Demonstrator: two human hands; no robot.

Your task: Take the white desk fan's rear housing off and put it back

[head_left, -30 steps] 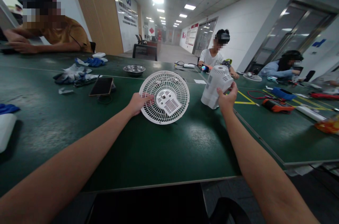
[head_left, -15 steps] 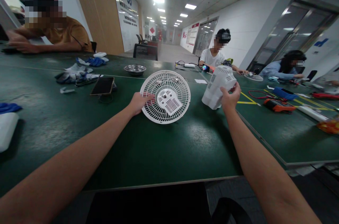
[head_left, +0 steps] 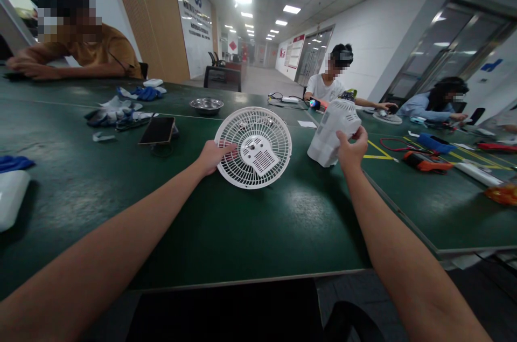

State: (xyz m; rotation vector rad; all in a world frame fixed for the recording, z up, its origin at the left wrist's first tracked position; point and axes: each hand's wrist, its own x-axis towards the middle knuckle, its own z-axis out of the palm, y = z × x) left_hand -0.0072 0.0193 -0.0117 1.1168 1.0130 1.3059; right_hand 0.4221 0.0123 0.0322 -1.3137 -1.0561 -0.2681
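Observation:
A round white fan grille point(head_left: 278, 140) with a slotted plate at its centre is gripped at its left rim by my left hand point(head_left: 212, 158). The thumb lies across the near face, and the grille tilts toward me above the green table point(head_left: 258, 234). To its right, my right hand point(head_left: 353, 148) is closed on a white plastic housing point(head_left: 325, 140) with vent slots near its top. The housing leans slightly to the right; whether its lower end touches the table I cannot tell. The two parts are apart.
A metal bowl point(head_left: 206, 105) sits behind the grille. Leftward lie a phone point(head_left: 157, 131), gloves point(head_left: 113, 111) and a white object point(head_left: 12, 199). An orange multimeter point(head_left: 427, 162) and a blue case point(head_left: 434, 142) are at right. Several people sit around the tables.
My hands, the grille and the housing stay nearly still. Across the table, the person in white has stretched an arm to the right toward another round grille.

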